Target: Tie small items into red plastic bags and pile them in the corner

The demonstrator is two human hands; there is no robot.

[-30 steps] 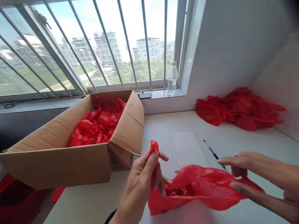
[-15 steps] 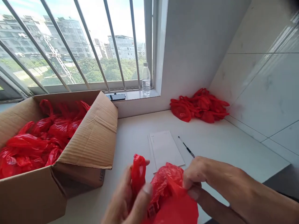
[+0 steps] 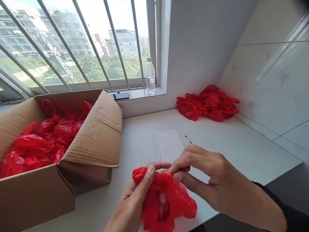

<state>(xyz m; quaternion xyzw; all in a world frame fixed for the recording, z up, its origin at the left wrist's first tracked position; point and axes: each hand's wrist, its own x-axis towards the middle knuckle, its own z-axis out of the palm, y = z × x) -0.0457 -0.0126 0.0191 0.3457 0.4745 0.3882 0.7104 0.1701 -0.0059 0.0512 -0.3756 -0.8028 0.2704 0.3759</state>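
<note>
A thin red plastic bag (image 3: 177, 195) hangs between my two hands, low in the head view over the table's front edge. My left hand (image 3: 137, 193) is closed on its bunched top at the left, the thumb pressed over the plastic. Thumb and fingertips of my right hand (image 3: 195, 167) pinch the bag's upper edge at the right. Through a gap in the bag a small dark red printed item (image 3: 163, 211) shows in part; its kind I cannot make out.
A cardboard box (image 3: 96, 135) of red bags stands at left. Red bags (image 3: 210, 103) lie heaped in the back corner. White paper (image 3: 169, 143) and a pen (image 3: 188, 139) lie behind my hands. On the sill are a water bottle (image 3: 150, 77) and a phone (image 3: 121, 96).
My right hand has moved left and up, close to my left hand, and now covers much of the pen. The bag has turned and hangs lower. The view has shifted slightly.
</note>
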